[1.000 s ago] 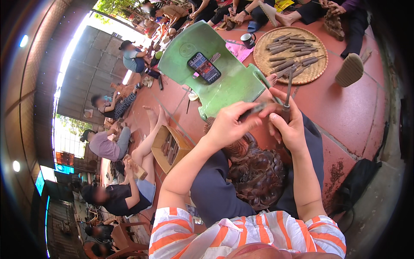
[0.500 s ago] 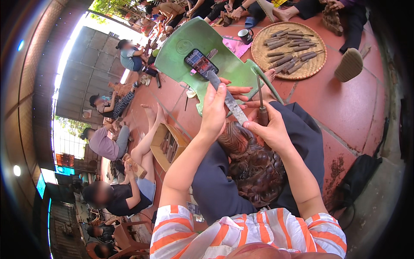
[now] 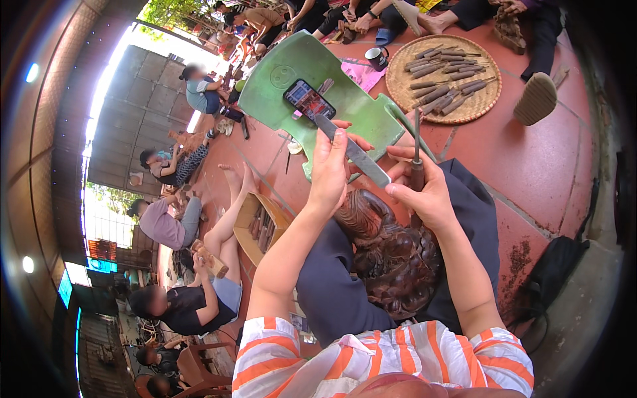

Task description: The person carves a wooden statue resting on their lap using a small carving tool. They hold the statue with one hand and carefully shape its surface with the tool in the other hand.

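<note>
In the head view, gripping a flat grey bar [image 3: 358, 157] slantwise in the closed fingers of the left hand [image 3: 329, 164], and holding a thin metal tool [image 3: 417, 169] upright by its handle in the curled fingers of the right hand [image 3: 430, 191], near the bar's lower end, above dark carved wood [image 3: 398, 272] between the legs [image 3: 332, 285]. Now showing a smooth grey face of the bar in place of the speckled one half a second ago, so probably with another side turned to view. No brand, label or writing readable on bar or tool; too small on the lit phone [image 3: 310, 101].
</note>
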Action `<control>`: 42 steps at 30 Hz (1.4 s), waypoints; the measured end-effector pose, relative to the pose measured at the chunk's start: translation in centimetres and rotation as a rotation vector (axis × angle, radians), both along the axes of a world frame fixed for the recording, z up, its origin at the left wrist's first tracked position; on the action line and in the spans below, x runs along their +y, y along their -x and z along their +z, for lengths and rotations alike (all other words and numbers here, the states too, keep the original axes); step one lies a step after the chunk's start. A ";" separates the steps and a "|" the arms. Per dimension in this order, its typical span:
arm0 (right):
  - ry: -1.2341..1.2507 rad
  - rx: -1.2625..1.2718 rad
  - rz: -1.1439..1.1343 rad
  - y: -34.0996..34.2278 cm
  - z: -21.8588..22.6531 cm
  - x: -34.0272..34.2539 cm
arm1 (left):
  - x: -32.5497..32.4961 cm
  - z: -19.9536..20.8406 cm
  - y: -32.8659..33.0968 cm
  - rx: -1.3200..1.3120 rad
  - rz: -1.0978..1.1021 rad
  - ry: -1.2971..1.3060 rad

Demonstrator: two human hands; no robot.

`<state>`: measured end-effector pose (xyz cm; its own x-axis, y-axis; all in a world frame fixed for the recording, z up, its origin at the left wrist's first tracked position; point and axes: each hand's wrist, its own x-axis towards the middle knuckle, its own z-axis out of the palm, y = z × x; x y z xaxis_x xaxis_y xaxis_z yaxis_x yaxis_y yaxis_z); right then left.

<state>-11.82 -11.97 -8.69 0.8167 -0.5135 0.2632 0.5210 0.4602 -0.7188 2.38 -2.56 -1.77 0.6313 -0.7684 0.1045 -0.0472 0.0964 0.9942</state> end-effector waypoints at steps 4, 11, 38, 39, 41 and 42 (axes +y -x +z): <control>0.064 0.035 -0.071 -0.8 -1.0 0.5 | -0.2 -0.3 0.3 0.027 -0.012 -0.004; 0.079 -0.037 -0.078 -0.3 -0.6 0.2 | 0.0 -0.9 -0.6 0.160 -0.033 -0.021; 0.153 0.068 0.004 0.0 -1.0 -0.4 | 0.3 -1.8 -1.9 0.226 -0.110 -0.189; 0.154 0.065 0.001 -0.2 -1.2 -0.4 | 0.3 -1.8 -1.9 0.231 -0.112 -0.192; 0.156 0.058 0.001 -0.4 -1.2 -0.3 | 0.3 -1.9 -2.0 0.240 -0.111 -0.196; 0.136 0.056 0.021 -0.3 -0.9 -0.3 | 0.4 -1.9 -2.2 0.255 -0.081 -0.177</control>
<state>-11.51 -12.26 -9.62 0.8420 -0.4593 0.2831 0.4701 0.3672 -0.8026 4.53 -2.14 -3.67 0.5559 -0.8095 -0.1888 0.2063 -0.0857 0.9747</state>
